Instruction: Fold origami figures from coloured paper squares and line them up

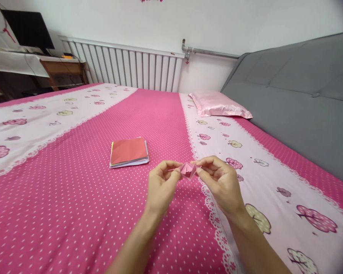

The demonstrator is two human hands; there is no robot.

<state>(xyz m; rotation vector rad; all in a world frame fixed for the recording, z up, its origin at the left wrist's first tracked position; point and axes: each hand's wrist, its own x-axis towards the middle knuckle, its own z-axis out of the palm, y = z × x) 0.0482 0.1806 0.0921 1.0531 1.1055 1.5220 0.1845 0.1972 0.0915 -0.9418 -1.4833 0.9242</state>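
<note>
Pink bedding point(82, 201) fills the lower frame, a radiator point(125, 64) crossing above. Just right of and below centre, my left hand point(163, 182) and right hand point(221, 180) pinch the folded paper point(188, 171) at opposite ends, its long axis running left to right, one corner pointing toward the bottom edge.

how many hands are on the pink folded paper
2: the left hand pinches the left side of the pink folded paper, and the right hand pinches its right side. Neither is hidden.
</note>
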